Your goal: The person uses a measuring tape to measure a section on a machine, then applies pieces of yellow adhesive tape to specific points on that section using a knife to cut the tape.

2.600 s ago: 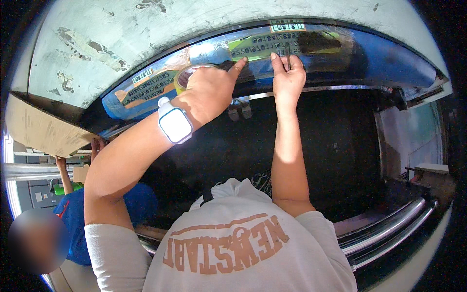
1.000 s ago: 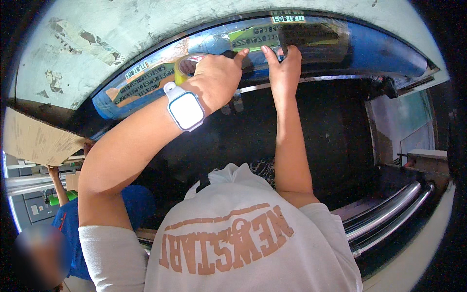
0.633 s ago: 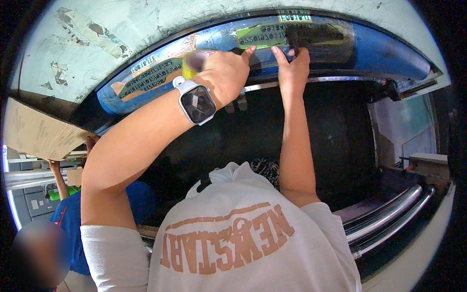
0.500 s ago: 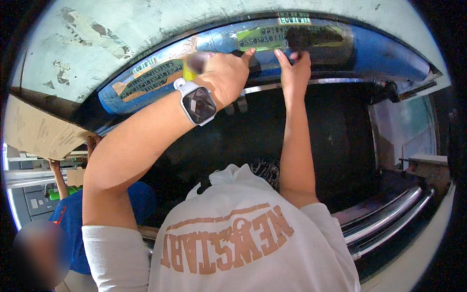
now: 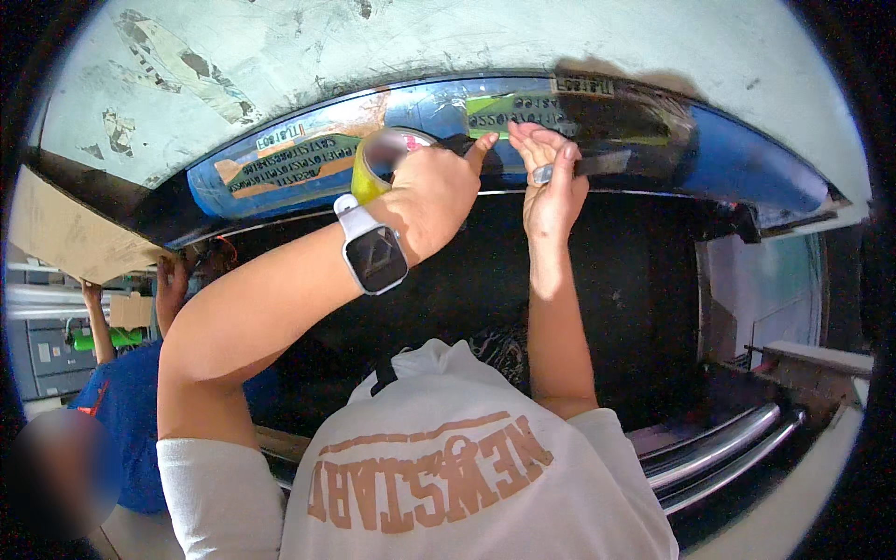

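Note:
My left hand [image 5: 434, 191] is closed around a roll of tape [image 5: 370, 179] with a yellow outer side. A dark strip reaches from the roll past its raised thumb. Just to the right, my right hand [image 5: 553, 191] is turned palm up with its fingers stretched out, and a ring shows on one finger. Both hands are over the near side of a long blue cylinder [image 5: 747, 157]. Green and brown patches with raised mirrored lettering cover parts of that cylinder, including a left patch [image 5: 313, 161]. My right fingertips are by the green middle patch [image 5: 495, 117]; contact is unclear.
A scuffed pale green panel [image 5: 392, 47] arches behind the cylinder. Dark space lies below my hands. At lower right run shiny metal rollers [image 5: 719, 453]. On the left, a person in a blue shirt [image 5: 135, 411] has a hand by a cardboard sheet [image 5: 84, 229].
My right hand has gone from a pinch near the cylinder to stretched fingers with the palm turned up. The cylinder sits lower in the picture, and more of the tape roll shows.

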Available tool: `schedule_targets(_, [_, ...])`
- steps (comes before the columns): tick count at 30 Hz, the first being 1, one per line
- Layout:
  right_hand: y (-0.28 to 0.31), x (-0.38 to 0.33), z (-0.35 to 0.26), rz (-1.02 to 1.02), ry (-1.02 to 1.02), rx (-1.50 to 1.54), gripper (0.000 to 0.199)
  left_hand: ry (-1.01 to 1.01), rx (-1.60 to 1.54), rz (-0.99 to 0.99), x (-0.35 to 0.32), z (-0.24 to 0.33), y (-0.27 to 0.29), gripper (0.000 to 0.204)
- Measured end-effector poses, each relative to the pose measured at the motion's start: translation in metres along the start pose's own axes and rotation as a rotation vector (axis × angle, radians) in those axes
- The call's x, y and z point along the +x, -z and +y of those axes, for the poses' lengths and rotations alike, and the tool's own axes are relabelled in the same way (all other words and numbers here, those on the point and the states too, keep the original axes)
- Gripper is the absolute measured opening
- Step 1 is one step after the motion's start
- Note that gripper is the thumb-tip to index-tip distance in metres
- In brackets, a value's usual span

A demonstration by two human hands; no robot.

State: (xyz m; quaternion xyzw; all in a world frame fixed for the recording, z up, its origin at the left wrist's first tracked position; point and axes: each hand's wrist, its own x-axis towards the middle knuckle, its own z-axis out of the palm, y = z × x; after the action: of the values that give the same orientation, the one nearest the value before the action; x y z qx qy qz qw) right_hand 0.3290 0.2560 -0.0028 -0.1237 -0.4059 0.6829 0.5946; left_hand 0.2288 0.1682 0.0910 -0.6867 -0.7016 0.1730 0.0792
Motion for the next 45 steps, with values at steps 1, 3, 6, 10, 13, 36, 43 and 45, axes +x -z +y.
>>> schedule_targets(1, [0.001,0.0,0.005,0.003,0.046,-0.009,0.045,-0.009,0.024,0.004,0.0,0.001,0.002,0.064])
schedule_targets(3, [-0.001,-0.005,0.017,0.018,0.126,-0.013,0.044,-0.011,0.091,0.051,-0.003,0.002,-0.002,0.063])
schedule_targets(6, [-0.014,-0.014,0.029,0.049,0.136,0.033,0.041,-0.004,0.131,0.158,-0.008,-0.001,-0.009,0.062])
schedule_targets(10, [-0.02,-0.016,0.035,0.092,0.169,-0.019,0.038,-0.017,0.076,0.1,-0.014,-0.001,0.001,0.059])
schedule_targets(13, [-0.027,-0.019,0.042,0.091,0.205,-0.054,0.038,-0.037,0.047,0.084,-0.017,-0.003,0.005,0.059])
schedule_targets(36, [-0.042,-0.033,0.067,-0.022,0.307,-0.213,0.029,0.032,-0.485,0.137,-0.032,-0.04,0.011,0.042])
schedule_targets(43, [-0.037,-0.029,0.066,0.008,0.32,-0.219,0.029,0.132,-0.411,0.02,-0.026,-0.037,0.018,0.042])
schedule_targets(45, [-0.036,-0.031,0.064,0.022,0.325,-0.27,0.029,0.162,-0.398,-0.014,-0.023,-0.033,0.019,0.046])
